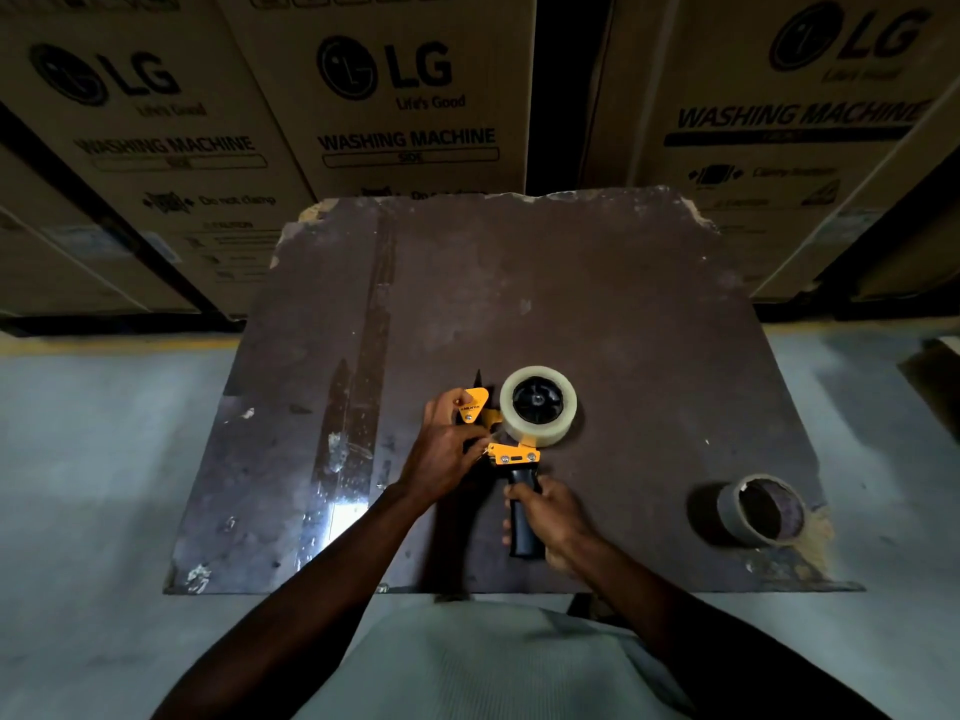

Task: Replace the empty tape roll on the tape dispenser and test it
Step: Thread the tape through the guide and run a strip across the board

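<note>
A yellow and black tape dispenser point(511, 453) lies on the dark worn table point(597, 283), a little below its middle. A full roll of clear tape point(538, 405) sits on its black hub. My right hand point(553, 517) grips the black handle. At the dispenser's front end, my left hand point(447, 449) has its fingers curled around the yellow plate, and thumb and finger appear to pinch the tape end near the roller. An empty cardboard tape core point(761, 509) stands on its edge at the table's right front corner.
Large LG washing machine cartons point(395, 90) stand stacked behind the table. The table's edges are chipped at the far corners point(696, 210). Grey concrete floor point(104, 449) lies on both sides. A strip of old shiny tape point(358, 387) runs down the table's left part.
</note>
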A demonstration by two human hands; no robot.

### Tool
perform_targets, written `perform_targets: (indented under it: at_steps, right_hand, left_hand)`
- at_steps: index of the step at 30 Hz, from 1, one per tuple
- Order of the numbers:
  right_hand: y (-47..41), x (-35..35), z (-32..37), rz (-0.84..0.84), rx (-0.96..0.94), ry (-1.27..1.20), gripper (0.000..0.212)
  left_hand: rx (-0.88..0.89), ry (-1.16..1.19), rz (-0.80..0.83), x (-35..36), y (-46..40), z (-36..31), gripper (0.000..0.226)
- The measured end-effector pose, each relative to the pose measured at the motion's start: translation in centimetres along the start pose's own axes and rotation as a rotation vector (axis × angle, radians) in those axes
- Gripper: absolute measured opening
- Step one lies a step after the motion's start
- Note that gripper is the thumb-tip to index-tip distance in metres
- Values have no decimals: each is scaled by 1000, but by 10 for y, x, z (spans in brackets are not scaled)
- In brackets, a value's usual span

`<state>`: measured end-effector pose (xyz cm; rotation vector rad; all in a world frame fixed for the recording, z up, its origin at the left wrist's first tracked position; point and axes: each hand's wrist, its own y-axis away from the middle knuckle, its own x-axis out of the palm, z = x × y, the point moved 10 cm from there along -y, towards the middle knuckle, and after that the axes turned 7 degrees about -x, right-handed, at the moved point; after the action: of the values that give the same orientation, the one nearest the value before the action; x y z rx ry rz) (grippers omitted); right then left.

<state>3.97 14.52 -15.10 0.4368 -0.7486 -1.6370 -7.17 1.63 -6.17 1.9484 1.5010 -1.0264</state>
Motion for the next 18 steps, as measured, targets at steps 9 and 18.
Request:
perform_targets:
  at_steps: [9,18]
  right_hand:
    - [-2,-1,-9,53,157,-20,7]
    - [-5,-5,-9,265,385,-85,14]
  left_hand:
    - [-95,166,-55,-5,12,14,15]
    - [-168,255,-66,-11,26,27,28]
